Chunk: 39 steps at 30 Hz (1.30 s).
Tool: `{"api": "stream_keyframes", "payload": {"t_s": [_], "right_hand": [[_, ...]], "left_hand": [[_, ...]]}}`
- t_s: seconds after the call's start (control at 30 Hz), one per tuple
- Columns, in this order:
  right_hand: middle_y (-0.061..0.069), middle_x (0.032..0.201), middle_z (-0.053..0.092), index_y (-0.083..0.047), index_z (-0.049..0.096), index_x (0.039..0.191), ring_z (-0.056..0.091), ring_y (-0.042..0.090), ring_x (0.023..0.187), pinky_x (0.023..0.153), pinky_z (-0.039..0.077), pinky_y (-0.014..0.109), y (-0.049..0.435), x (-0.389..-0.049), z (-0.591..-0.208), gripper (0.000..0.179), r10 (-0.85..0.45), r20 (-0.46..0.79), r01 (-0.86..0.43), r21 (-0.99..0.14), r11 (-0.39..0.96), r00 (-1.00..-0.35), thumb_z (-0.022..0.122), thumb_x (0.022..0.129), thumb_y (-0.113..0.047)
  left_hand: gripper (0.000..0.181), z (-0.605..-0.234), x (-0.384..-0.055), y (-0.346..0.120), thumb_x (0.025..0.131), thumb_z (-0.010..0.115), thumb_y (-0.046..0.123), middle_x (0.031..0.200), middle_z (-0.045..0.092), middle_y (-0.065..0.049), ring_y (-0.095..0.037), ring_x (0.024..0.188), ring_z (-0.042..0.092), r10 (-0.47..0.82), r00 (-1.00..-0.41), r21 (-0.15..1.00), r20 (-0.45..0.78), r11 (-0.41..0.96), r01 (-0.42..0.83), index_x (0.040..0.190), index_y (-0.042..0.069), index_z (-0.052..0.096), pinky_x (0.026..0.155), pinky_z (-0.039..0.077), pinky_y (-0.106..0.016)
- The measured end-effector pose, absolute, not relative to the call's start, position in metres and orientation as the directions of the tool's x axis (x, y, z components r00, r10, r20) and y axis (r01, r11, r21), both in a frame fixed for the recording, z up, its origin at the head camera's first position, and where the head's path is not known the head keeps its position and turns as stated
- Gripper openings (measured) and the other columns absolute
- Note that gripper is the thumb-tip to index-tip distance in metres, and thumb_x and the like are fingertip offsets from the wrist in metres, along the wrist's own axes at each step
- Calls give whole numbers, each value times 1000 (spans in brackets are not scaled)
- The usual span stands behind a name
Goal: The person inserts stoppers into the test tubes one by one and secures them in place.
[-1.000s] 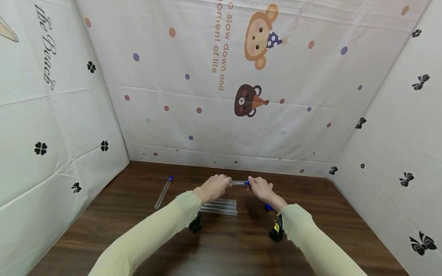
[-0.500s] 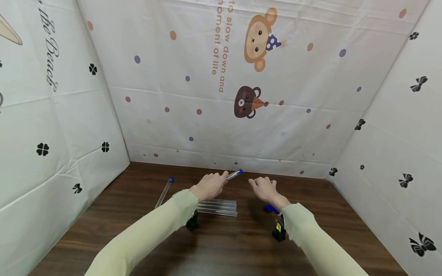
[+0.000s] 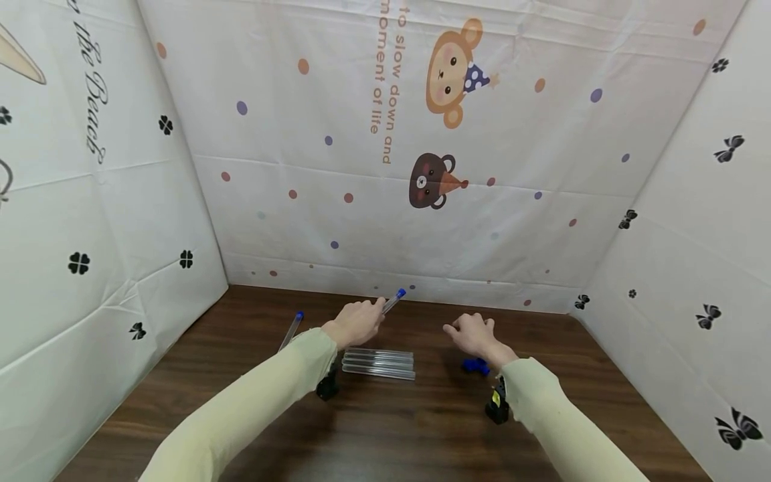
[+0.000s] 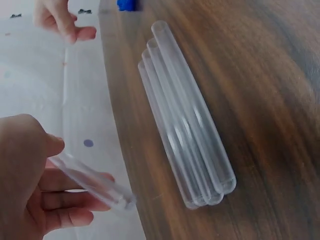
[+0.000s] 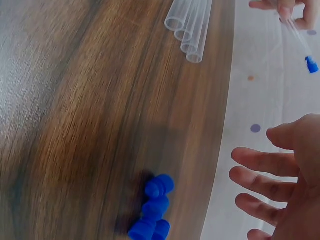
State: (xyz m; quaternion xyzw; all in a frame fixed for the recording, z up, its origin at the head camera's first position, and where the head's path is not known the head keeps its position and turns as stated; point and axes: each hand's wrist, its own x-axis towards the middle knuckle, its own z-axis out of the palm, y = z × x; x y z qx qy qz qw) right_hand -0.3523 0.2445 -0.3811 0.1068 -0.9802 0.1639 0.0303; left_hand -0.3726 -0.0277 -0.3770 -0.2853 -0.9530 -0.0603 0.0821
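Note:
My left hand (image 3: 359,323) pinches a clear test tube (image 4: 92,182) between thumb and fingers, held above the table. A blue stopper (image 5: 311,64) closes the tube's far end, as the right wrist view shows. My right hand (image 3: 474,335) hovers with relaxed, spread fingers and holds nothing. Below it lies a cluster of several blue stoppers (image 5: 154,205) on the table. Several uncapped clear tubes (image 3: 378,363) lie side by side between the hands, their open ends toward the right. Another stoppered tube (image 3: 292,331) rests at the left, partly hidden by my left sleeve.
The dark wooden table (image 3: 385,428) meets a pale printed cloth (image 3: 313,221) at the back, with more cloth walls to the left and right. Black wrist cameras (image 3: 497,404) hang under both forearms.
The right hand has let go of the stoppered end and drawn away rightward. The left hand has carried the tube leftward, its stoppered end now tilted up.

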Motion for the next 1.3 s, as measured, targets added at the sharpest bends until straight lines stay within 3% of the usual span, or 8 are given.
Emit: {"api": "stream_keyframes", "payload": {"t_s": [0.1, 0.23, 0.43, 0.77, 1.07, 1.3], "right_hand": [[0, 58, 50, -10, 62, 64, 55, 31, 91, 82, 24, 50, 248, -353, -382, 41, -189, 97, -210, -303, 930, -977, 51, 99, -28], [0, 54, 47, -10, 60, 60, 52, 26, 81, 80, 23, 48, 253, -354, -383, 45, -176, 90, -195, -283, 939, -980, 54, 98, -32], [2, 67, 62, -6, 73, 80, 55, 28, 85, 83, 26, 52, 263, -356, -385, 38, -163, 68, -175, -265, 948, -984, 56, 96, -36], [14, 101, 71, -3, 73, 97, 53, 43, 109, 95, 24, 68, 273, -356, -389, 34, -139, 61, -151, -288, 946, -988, 58, 95, -33], [5, 79, 68, -5, 74, 91, 58, 33, 93, 85, 27, 54, 274, -356, -389, 35, -136, 53, -146, -280, 949, -989, 57, 96, -36], [11, 93, 71, -3, 72, 98, 57, 39, 102, 88, 28, 61, 275, -354, -391, 37, -136, 53, -146, -274, 951, -989, 57, 95, -36]], "left_hand": [[15, -374, -375, -32, 103, 45, 23, 66, 51, -1, -12, 49, 46, 525, -831, 86, 183, 834, 546, 104, 8, 47, 45, 36, -25], [15, -372, -378, -39, 101, 47, 20, 71, 56, -6, -16, 55, 53, 534, -819, 86, 209, 825, 559, 103, 5, 47, 50, 43, -29], [15, -369, -382, -47, 100, 49, 20, 73, 56, -6, -17, 57, 54, 522, -828, 95, 204, 831, 547, 99, 5, 48, 52, 45, -31], [15, -370, -382, -60, 100, 51, 21, 71, 53, -5, -16, 59, 53, 435, -888, 92, 150, 888, 451, 95, 6, 50, 53, 46, -30], [18, -375, -388, -80, 99, 51, 22, 76, 57, -5, -17, 61, 56, 378, -918, 113, 124, 913, 391, 98, 5, 54, 55, 49, -31], [18, -380, -389, -94, 98, 54, 21, 77, 59, -8, -19, 65, 58, 336, -936, 121, 105, 930, 348, 97, 2, 55, 58, 52, -35]]}}
